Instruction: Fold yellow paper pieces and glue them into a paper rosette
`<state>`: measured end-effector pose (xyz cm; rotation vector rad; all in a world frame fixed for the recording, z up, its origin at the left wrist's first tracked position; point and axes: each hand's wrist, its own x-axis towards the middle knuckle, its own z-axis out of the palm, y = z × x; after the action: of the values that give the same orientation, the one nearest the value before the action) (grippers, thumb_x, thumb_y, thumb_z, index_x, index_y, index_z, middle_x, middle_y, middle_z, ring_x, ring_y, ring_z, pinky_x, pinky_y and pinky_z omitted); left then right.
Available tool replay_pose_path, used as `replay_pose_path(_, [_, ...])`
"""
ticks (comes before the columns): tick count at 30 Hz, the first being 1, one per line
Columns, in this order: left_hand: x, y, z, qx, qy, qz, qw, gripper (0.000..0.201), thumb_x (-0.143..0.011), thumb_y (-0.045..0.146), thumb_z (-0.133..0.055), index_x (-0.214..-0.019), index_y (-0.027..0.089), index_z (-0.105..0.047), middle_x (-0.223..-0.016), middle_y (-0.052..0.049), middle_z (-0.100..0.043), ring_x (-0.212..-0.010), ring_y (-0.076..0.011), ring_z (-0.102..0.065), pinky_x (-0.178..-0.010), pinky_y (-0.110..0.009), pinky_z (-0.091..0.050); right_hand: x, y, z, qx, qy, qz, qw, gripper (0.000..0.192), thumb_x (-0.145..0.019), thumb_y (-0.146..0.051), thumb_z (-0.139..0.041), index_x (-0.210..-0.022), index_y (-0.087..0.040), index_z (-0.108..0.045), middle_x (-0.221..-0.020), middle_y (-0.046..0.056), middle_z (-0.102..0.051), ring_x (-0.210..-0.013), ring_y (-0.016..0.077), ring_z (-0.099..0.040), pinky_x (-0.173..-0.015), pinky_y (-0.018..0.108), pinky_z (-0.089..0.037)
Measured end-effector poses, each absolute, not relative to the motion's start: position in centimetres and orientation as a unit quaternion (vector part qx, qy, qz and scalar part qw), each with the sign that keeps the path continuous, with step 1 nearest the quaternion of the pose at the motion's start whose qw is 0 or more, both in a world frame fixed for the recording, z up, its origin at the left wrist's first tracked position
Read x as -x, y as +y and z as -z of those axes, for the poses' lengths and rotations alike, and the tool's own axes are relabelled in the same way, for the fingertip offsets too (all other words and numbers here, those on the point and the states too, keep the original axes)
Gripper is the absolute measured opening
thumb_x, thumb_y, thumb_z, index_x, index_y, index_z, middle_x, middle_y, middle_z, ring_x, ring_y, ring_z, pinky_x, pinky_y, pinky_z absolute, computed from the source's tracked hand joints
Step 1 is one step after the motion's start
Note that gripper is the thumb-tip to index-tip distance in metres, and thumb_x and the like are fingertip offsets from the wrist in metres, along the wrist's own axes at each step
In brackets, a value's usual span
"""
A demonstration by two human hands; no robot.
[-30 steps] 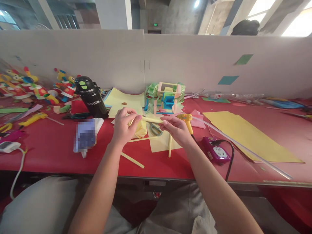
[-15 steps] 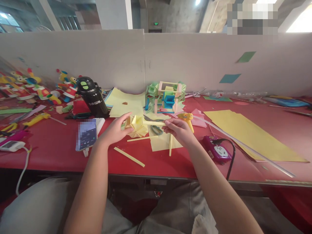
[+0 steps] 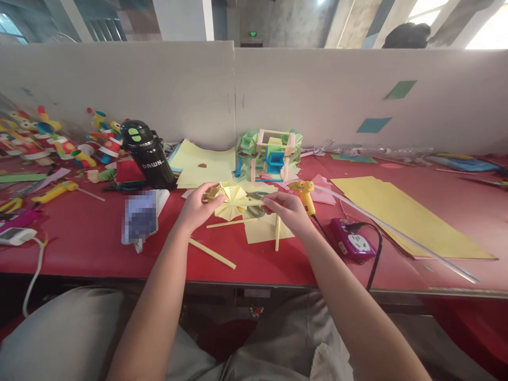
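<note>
My left hand [image 3: 201, 205] grips a pleated yellow paper wheel [image 3: 229, 209] at its left edge, thumb on the face turned toward me. Between the thumb and fingers of my right hand [image 3: 282, 205] is the right end of a thin yellow paper strip [image 3: 250, 202]. The strip's left end lies against the wheel's middle; whether it is stuck there I cannot tell. Behind my right fingers, a pair of scissors [image 3: 257, 210] is partly hidden. Loose yellow strips lie below, one [image 3: 214, 253] near the table edge and another [image 3: 277, 233] on a pale yellow sheet [image 3: 257, 233].
A yellow glue gun [image 3: 305, 194] and purple power socket [image 3: 354, 241] with cables are at right, near yellow sheets [image 3: 405, 219]. At left stand a phone [image 3: 141, 217] and a black bottle [image 3: 148, 159]. A paper model [image 3: 275, 159] sits behind, before the partition [image 3: 317, 95].
The paper wheel has turned so its pleated face points toward me. My right hand has shifted slightly left, bringing the strip across the wheel's middle.
</note>
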<state>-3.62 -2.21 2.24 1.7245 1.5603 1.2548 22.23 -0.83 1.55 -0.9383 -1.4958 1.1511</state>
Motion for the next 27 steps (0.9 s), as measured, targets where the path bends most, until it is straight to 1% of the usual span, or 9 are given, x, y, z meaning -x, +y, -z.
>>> replay_pose_path(3, [3.6,-1.9,-1.8,-0.627,0.563,-0.474,0.255,0.048,-0.08,0.049,-0.07,-0.12,0.022,-0.066,-0.118,-0.008,-0.07,-0.11,-0.0272,-0.065,-0.089,-0.035,-0.05,-22.0,-0.6,-1.1,0.392,-0.624,-0.453,0.502,0.036,-0.075,-0.05,-0.077,-0.085,-0.016,-0.073,-0.076,0.005,-0.071,-0.07,0.0161,-0.064,-0.068,0.032,-0.054])
replay_pose_path(8, [3.6,-1.8,-1.6,-0.616,0.559,-0.485,0.27,0.047,-0.079,0.051,-0.07,-0.116,0.022,-0.067,-0.112,-0.008,-0.071,-0.106,-0.0275,-0.065,-0.088,-0.036,-0.05,-21.7,-0.3,-0.4,0.402,-0.637,-0.4,0.522,0.033,-0.075,-0.048,-0.077,-0.086,-0.017,-0.071,-0.074,0.004,-0.071,-0.067,0.0159,-0.063,-0.065,0.031,-0.052])
replay_pose_path(13, [3.5,-2.2,-2.0,-0.599,0.563,-0.497,0.278,0.045,-0.078,0.05,-0.071,-0.114,0.023,-0.069,-0.118,-0.008,-0.068,-0.116,-0.0293,-0.06,-0.092,-0.036,-0.048,-21.6,-0.5,-0.2,0.405,-0.657,-0.346,0.533,0.028,-0.08,-0.044,-0.073,-0.086,-0.017,-0.07,-0.074,0.004,-0.07,-0.068,0.016,-0.064,-0.066,0.031,-0.052])
replay_pose_path(16, [3.3,-2.5,-2.5,-0.599,0.563,-0.491,0.289,0.043,-0.078,0.049,-0.071,-0.112,0.023,-0.068,-0.113,-0.006,-0.068,-0.11,-0.0275,-0.061,-0.089,-0.034,-0.047,-21.4,-0.9,-0.2,0.389,-0.69,-0.281,0.542,0.022,-0.083,-0.039,-0.071,-0.087,-0.018,-0.069,-0.075,0.003,-0.068,-0.067,0.015,-0.062,-0.066,0.03,-0.053])
replay_pose_path(22, [3.2,-2.4,-2.5,-0.552,0.547,-0.522,0.351,0.039,-0.075,0.047,-0.073,-0.101,0.021,-0.061,-0.094,-0.003,-0.069,-0.086,-0.0216,-0.065,-0.074,-0.03,-0.048,-21.3,-1.4,-0.2,0.337,-0.76,-0.115,0.544,0.007,-0.088,-0.027,-0.067,-0.091,-0.021,-0.068,-0.075,0.001,-0.064,-0.066,0.014,-0.058,-0.065,0.03,-0.052])
replay_pose_path(24, [3.3,-2.2,-2.3,-0.544,0.547,-0.525,0.359,0.039,-0.073,0.047,-0.074,-0.099,0.021,-0.059,-0.092,-0.003,-0.068,-0.082,-0.0209,-0.064,-0.071,-0.029,-0.048,-21.2,-1.5,-0.3,0.32,-0.77,-0.089,0.545,0.004,-0.089,-0.024,-0.065,-0.091,-0.022,-0.068,-0.075,0.002,-0.065,-0.066,0.0143,-0.058,-0.065,0.03,-0.052])
replay_pose_path(27, [3.3,-2.3,-2.3,-0.546,0.563,-0.522,0.336,0.039,-0.072,0.046,-0.074,-0.099,0.021,-0.06,-0.094,-0.003,-0.068,-0.084,-0.0209,-0.063,-0.071,-0.029,-0.048,-21.0,-1.8,-0.5,0.301,-0.78,-0.07,0.545,0.005,-0.09,-0.021,-0.063,-0.092,-0.023,-0.068,-0.076,0.002,-0.065,-0.067,0.0146,-0.058,-0.063,0.031,-0.052])
